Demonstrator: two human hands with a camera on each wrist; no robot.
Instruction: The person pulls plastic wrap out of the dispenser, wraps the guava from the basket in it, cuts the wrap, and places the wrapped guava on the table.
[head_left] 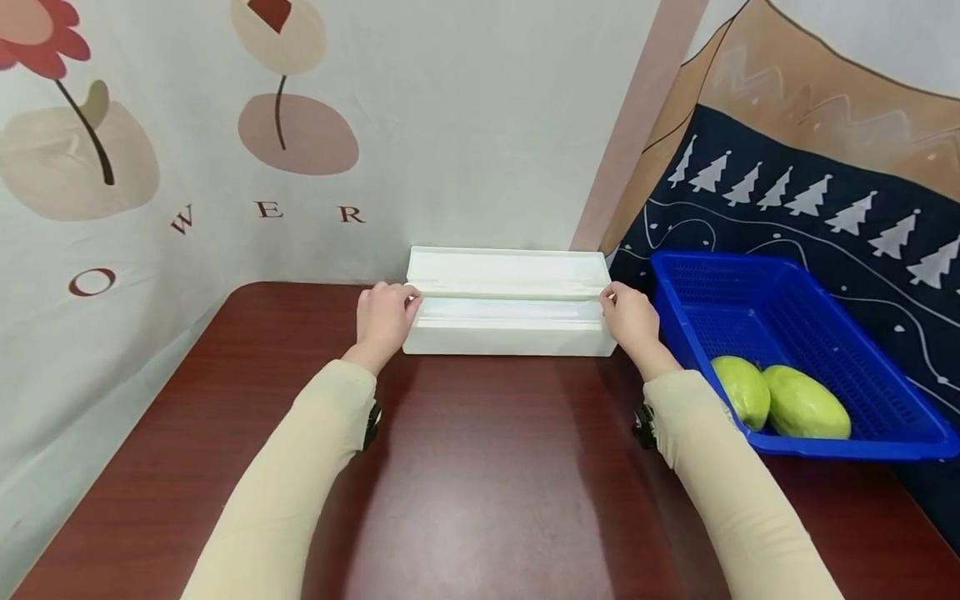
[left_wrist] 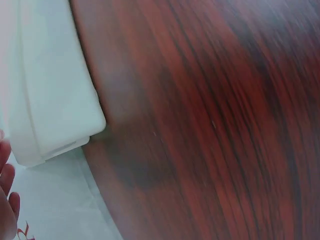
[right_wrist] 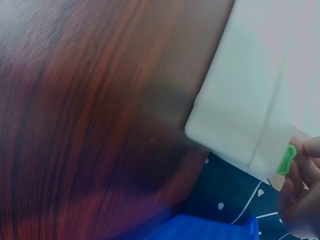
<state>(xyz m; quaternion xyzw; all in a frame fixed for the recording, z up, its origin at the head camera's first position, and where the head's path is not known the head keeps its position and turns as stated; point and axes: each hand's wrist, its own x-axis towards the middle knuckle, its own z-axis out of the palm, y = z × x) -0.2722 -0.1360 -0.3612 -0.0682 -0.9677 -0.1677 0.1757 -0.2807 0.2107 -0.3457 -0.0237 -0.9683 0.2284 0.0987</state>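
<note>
A long white lidded box [head_left: 510, 337] stands at the back of the table with its lid [head_left: 510, 267] raised; it looks like a cling film dispenser. Across its opening runs a narrow pale green strip [head_left: 510, 292]. My left hand [head_left: 385, 315] pinches at the strip's left end, though those fingertips are mostly cut off in the left wrist view. At the other end my right hand [head_left: 632, 317] pinches with thumb and forefinger. The right wrist view shows a bright green end piece [right_wrist: 286, 160] at those fingers. Something translucent and bluish lies in the box.
To the right is a blue plastic basket [head_left: 832, 448] with two green fruits [head_left: 806, 404] in it, probably mangoes. The dark red-brown wooden table [head_left: 480, 492] stretches between my forearms. Behind it hangs a printed cloth [head_left: 480, 125].
</note>
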